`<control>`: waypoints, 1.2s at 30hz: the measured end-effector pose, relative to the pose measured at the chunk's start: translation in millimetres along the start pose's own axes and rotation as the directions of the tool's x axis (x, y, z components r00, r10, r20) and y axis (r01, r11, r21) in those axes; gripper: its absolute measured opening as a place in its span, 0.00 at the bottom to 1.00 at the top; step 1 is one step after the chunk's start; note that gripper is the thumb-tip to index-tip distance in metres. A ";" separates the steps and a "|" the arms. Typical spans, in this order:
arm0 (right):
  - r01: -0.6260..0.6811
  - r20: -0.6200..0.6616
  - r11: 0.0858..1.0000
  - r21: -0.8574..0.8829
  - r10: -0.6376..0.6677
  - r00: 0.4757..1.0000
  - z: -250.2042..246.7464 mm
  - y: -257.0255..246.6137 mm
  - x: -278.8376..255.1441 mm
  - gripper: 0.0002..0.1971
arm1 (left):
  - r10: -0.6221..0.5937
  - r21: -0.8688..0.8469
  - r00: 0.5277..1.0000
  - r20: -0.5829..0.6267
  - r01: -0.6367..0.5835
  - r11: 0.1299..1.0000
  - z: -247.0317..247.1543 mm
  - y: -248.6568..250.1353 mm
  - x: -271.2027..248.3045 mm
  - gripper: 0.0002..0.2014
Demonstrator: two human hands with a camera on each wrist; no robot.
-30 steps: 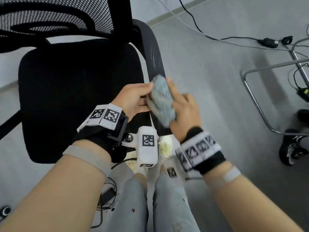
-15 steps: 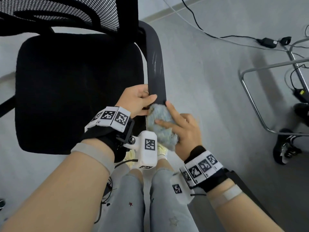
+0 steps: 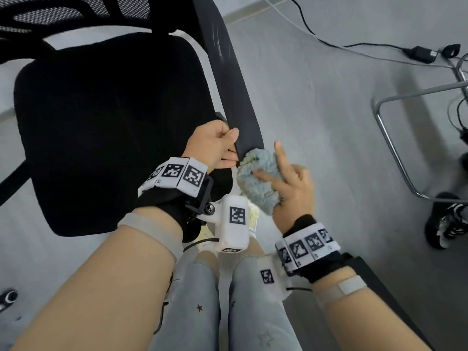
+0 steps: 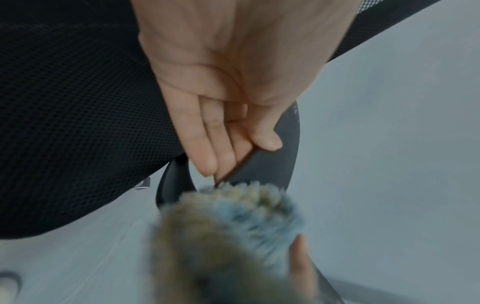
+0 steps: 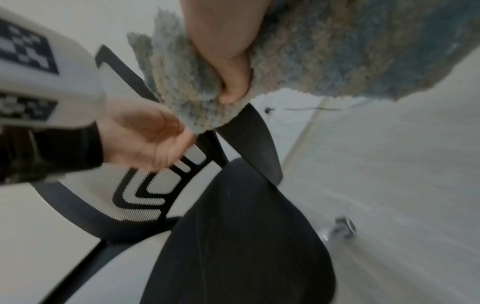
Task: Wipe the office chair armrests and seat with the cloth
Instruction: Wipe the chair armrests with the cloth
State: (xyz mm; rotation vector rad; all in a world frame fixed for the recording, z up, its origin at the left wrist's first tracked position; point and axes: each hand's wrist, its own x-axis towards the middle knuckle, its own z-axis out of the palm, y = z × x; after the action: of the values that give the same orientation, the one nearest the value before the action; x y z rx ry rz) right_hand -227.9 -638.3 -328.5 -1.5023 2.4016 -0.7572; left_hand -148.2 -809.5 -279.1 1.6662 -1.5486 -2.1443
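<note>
A: Landmark is the armrest (image 3: 229, 79), the black strip running along the seat's (image 3: 109, 127) right edge. Left hand (image 3: 214, 148)?

B: At the armrest's near end. Thumb on top, fingers (image 4: 207, 144) underneath, pinching the edge. Left wrist view shows this plainly.

A: Right hand (image 3: 295, 188)?

B: Just off that same near end, on the side toward the person. It grips the cloth (image 3: 258, 176), a bunched, fluffy blue-and-beige wad. Thumb pressed into the pile, index finger sticking up straight.

A: Cloth against the armrest?

B: Its top edge meets the armrest tip; real contact or only overlap, cannot tell. Both wrist views are blurred there.

A: Elsewhere?

B: Mesh backrest (image 3: 58, 11) at the armrest's far end. Black cable (image 3: 329, 44) and adapter (image 3: 421, 53) on the grey floor (image 3: 316, 122), well right of it.
</note>
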 end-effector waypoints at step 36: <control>0.009 0.343 1.000 0.017 -0.014 0.939 -28.7 -46.8 110.9 0.07 | -0.147 0.038 0.980 0.136 0.144 0.989 -22.3 6.8 -11.3 0.11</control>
State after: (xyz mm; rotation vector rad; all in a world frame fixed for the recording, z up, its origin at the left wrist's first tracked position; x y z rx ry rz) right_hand -254.8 -743.7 -269.5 -1.5009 2.1239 -0.4656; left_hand -130.4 -821.9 -264.9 1.7243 -1.5414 -2.3682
